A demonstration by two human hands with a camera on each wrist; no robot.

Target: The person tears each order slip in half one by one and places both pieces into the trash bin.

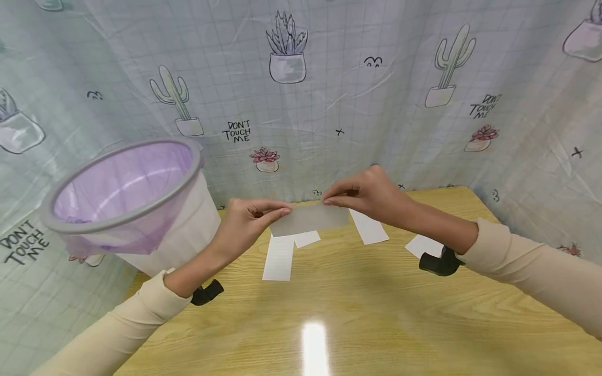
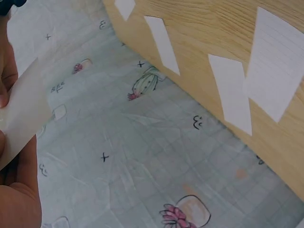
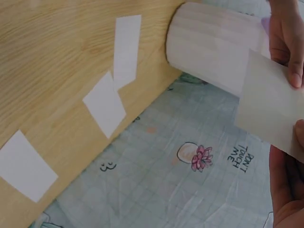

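The left hand (image 1: 249, 222) pinches one strip of paper (image 1: 310, 221) between thumb and fingers near its upper left corner. The right hand (image 1: 371, 196) pinches the same strip between thumb and fingertips along the top edge, just right of the left hand. The two hands are near each other but apart, and the strip hangs between and below them, held up off the table (image 1: 376, 313).

Four more pieces of white paper lie on the table. A lined piece (image 1: 278, 259) is below and just right of the left hand; a smaller piece (image 1: 307, 239) meets it on the side toward the right hand. A third piece (image 1: 370, 228) lies below the right hand, and a fourth (image 1: 423, 244) is further right, partly hidden by the right forearm.

One white bin (image 1: 199, 216) with a grey rim and one purple liner (image 1: 127, 177) stands left of the left hand. Beyond both hands hangs a curtain (image 1: 329, 94) printed with potted plants. Two black mounts sit at the wrists, one each.
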